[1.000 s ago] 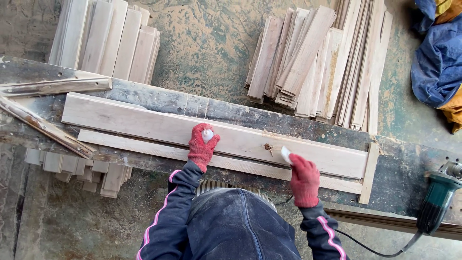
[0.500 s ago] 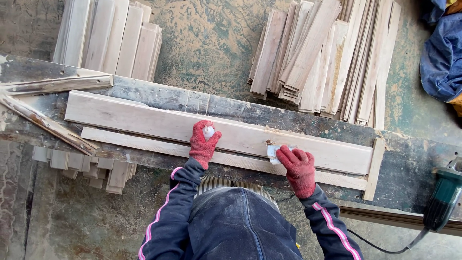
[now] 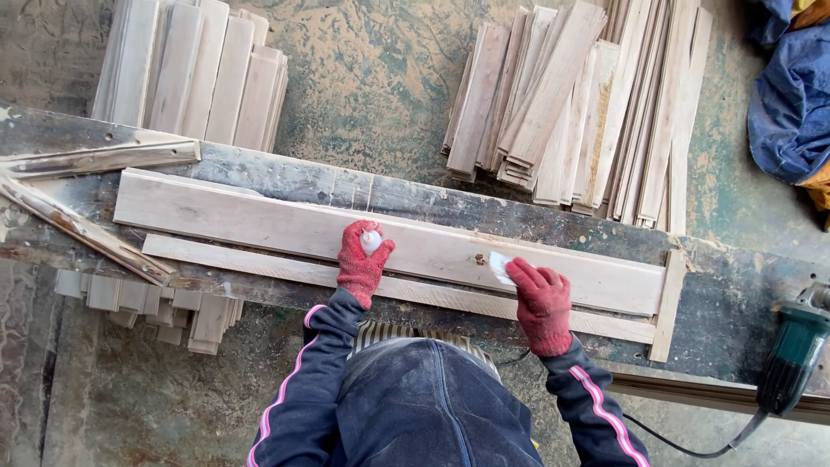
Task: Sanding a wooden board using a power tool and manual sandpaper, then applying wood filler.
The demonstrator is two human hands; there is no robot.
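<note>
Wide board (image 3: 259,216) lies flat along the workbench (image 3: 743,277), long axis left to right, with a narrower strip (image 3: 233,255) just beside its near edge and a short stop block (image 3: 667,304) across the right end

Left hand (image 3: 361,259), red knit glove, fingers curled around a small white object (image 3: 371,240), looks like a small bottle or tube but too small to tell; the hand rests on the board near mid-length

Right hand (image 3: 543,304), same glove, pinches a small pale pad (image 3: 499,265) (paper or cloth, can't tell which) and presses it on the board face just beside a dark knot (image 3: 478,259)

Handling, judged from the look: board is long, stiff, solid timber, probably moderate weight, not fragile. Face looks dry and dusty, so gloves should get decent friction. Long span means it will swing if taken at one end; best hold is both long edges either side of mid-length, or one hand per end. Area around the knot is the weak spot, keep grip off it. The pad is soft and light, a fingertip pinch is enough

Around: board stacks (image 3: 562,104) and (image 3: 194,69) on the floor beyond the bench, short offcuts (image 3: 147,303) below left, corded green power tool (image 3: 787,359) at right, blue cloth (image 3: 791,95) top right, bare metal rails (image 3: 95,157) at the bench's left end
</note>
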